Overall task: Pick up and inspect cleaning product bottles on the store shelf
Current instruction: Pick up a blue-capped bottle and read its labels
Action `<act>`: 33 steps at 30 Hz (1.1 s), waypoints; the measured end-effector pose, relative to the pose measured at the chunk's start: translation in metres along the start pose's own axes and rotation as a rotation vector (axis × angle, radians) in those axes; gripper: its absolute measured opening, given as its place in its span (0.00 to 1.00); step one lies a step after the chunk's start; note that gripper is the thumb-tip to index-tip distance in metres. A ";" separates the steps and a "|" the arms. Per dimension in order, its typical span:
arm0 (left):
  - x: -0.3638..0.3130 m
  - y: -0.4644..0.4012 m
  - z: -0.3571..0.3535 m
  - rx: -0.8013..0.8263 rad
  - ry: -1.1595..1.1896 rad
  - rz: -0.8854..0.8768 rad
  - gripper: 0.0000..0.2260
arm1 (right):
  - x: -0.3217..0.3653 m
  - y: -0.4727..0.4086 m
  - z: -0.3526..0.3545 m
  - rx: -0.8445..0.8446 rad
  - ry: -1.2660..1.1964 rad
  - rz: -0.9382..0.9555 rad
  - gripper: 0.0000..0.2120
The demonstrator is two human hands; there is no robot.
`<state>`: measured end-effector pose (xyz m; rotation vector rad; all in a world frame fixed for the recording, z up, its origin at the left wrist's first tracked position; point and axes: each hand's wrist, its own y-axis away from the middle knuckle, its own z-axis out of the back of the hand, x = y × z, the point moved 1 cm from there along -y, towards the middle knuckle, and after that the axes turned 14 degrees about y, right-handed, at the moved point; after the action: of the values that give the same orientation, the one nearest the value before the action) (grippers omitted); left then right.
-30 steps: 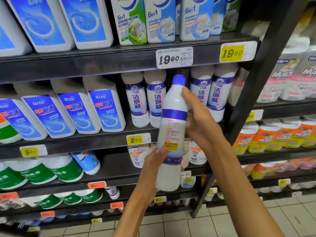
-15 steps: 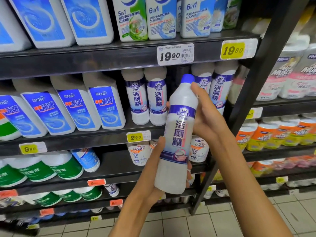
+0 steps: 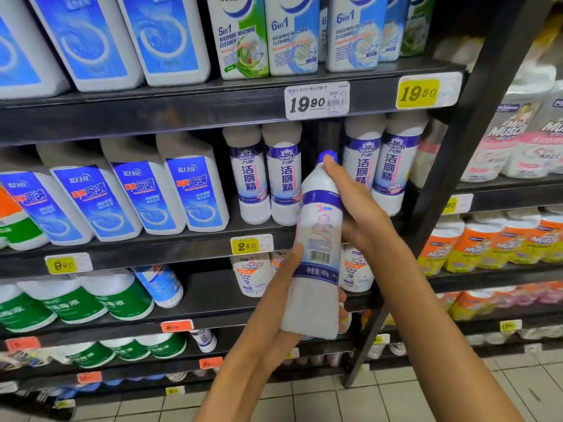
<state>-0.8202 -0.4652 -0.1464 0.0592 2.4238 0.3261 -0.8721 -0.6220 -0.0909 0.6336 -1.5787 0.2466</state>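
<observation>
The bottle (image 3: 316, 254) is off the shelf (image 3: 182, 242), in front of its row, barcode side toward me so I can read it. My left hand (image 3: 274, 324) wraps its base while my right hand (image 3: 362, 214) clasps neck and shoulder, a two-point grip that I judge lets me rotate it.

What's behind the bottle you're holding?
Behind the bottle there's a dark gap in the row of matching bottles on the shelf. Lower down it covers part of the Mr Muscle bottles.
</observation>
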 end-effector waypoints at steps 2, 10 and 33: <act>-0.002 0.006 -0.003 0.128 0.142 0.031 0.27 | -0.003 0.003 -0.001 0.099 -0.223 -0.091 0.20; 0.000 0.013 -0.021 0.303 0.302 0.026 0.26 | -0.011 0.010 -0.004 0.177 -0.431 -0.329 0.17; 0.005 -0.001 0.004 -0.142 -0.513 -0.334 0.21 | 0.006 0.038 -0.003 0.132 -0.048 0.342 0.18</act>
<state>-0.8212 -0.4647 -0.1533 -0.2881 1.8572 0.2859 -0.8894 -0.5908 -0.0768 0.4699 -1.7227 0.5981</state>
